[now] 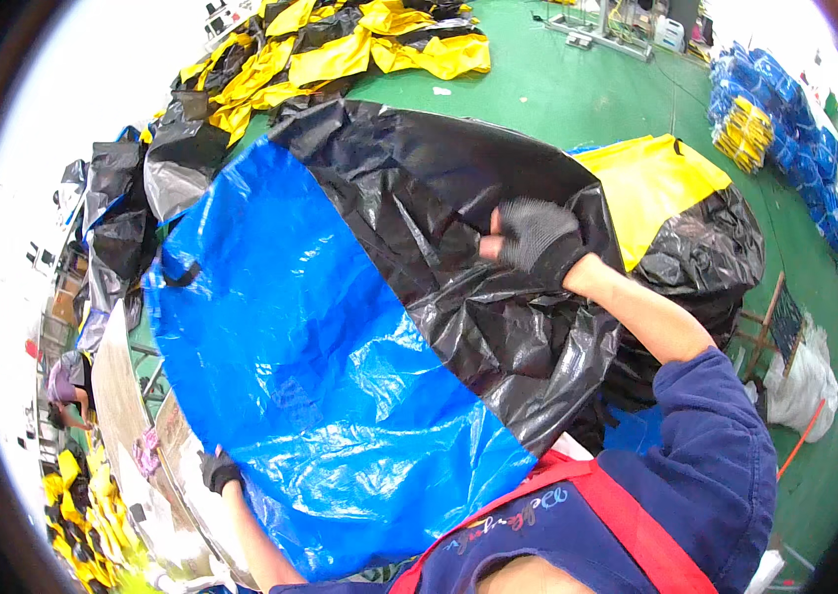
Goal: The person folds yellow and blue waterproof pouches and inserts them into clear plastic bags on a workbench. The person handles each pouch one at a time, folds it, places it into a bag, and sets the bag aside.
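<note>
A large sheet of shiny plastic fabric, part blue [290, 297] and part black [458, 158], is spread out in front of me, wrinkled and bulging. Over its black part lies my right hand [541, 240], in a dark fingerless glove, with two bare fingertips apart and the other fingers partly lost against the black. My left hand [220, 471], gloved the same way, is at the lower left edge of the blue part, its fingertips apart. A small black loop [181, 275] sits near the sheet's left edge.
A yellow and black bag-like piece [656, 188] lies behind my right arm. Yellow and black sheets [340, 59] are heaped at the far left. Blue bundles [775, 139] stand at the far right on the green floor. A person [66, 388] bends at the left.
</note>
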`<state>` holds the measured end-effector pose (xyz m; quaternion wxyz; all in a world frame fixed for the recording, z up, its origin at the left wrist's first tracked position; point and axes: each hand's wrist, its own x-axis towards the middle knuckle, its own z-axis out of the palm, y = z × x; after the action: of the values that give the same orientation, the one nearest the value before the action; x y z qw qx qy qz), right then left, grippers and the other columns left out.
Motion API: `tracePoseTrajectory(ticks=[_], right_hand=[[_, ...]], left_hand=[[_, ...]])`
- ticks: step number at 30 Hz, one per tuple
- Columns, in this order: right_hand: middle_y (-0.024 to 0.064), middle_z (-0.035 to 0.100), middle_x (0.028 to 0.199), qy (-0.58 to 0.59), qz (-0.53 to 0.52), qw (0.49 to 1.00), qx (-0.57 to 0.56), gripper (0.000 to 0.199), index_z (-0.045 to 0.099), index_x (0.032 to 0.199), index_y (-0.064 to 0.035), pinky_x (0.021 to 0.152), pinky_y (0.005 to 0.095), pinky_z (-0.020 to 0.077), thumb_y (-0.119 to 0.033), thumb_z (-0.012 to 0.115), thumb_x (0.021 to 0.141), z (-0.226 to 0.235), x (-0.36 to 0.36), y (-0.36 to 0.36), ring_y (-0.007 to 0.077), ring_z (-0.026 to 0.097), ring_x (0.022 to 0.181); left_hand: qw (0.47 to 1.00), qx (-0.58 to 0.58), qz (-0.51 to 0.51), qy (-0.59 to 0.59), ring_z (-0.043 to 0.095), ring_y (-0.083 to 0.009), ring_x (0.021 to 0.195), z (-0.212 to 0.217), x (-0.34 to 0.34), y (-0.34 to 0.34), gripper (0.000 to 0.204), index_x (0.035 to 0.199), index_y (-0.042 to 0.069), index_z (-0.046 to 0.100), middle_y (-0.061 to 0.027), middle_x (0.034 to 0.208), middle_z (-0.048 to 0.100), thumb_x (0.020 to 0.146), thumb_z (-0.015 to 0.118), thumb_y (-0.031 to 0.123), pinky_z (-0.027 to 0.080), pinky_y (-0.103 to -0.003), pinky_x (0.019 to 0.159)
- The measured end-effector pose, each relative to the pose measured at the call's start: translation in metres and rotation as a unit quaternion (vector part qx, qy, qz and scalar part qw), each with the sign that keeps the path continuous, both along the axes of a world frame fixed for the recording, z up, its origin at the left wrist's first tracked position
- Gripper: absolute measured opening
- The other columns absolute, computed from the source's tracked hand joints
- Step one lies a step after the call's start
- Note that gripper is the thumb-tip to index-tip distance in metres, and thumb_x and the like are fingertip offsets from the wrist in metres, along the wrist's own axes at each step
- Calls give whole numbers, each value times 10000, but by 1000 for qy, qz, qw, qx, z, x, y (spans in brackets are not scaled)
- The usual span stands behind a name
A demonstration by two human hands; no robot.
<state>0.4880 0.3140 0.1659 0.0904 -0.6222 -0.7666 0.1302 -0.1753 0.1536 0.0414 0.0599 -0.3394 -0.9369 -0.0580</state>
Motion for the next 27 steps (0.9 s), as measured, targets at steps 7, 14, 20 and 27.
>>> tracePoseTrajectory(ticks=[7,14,20,27], right_hand=[[256,636,953,-31,-110,978,172,553,596,1015,-65,755,465,496,-567,599,784,-60,59,109,385,624,913],[266,517,1258,-255,-50,964,-47,852,495,1283,-13,983,405,404,-573,684,670,-37,168,169,387,525,1148],[289,467,1315,-55,-2,994,94,1166,288,1436,-65,1019,419,375,-673,738,550,17,-20,280,391,465,1228],[170,602,972,-5,415,879,234,433,550,1263,-138,828,416,463,-243,478,850,14,-62,51,305,599,895]], left_hand=[[764,86,-640,6,348,-387,1305,1,326,167,694,1396,183,392,-135,1403,421,844,498,590,207,-568,1067],[766,20,-642,-27,225,-424,1367,-51,355,173,765,1393,270,416,-175,1476,307,763,515,693,59,-654,1061],[737,-44,-673,-52,204,-464,1362,-32,380,186,728,1407,233,391,-216,1483,264,824,461,663,99,-643,1065],[778,1,-624,-74,242,-417,1365,-45,381,179,811,1415,186,378,-237,1467,281,778,547,657,173,-587,1083]])
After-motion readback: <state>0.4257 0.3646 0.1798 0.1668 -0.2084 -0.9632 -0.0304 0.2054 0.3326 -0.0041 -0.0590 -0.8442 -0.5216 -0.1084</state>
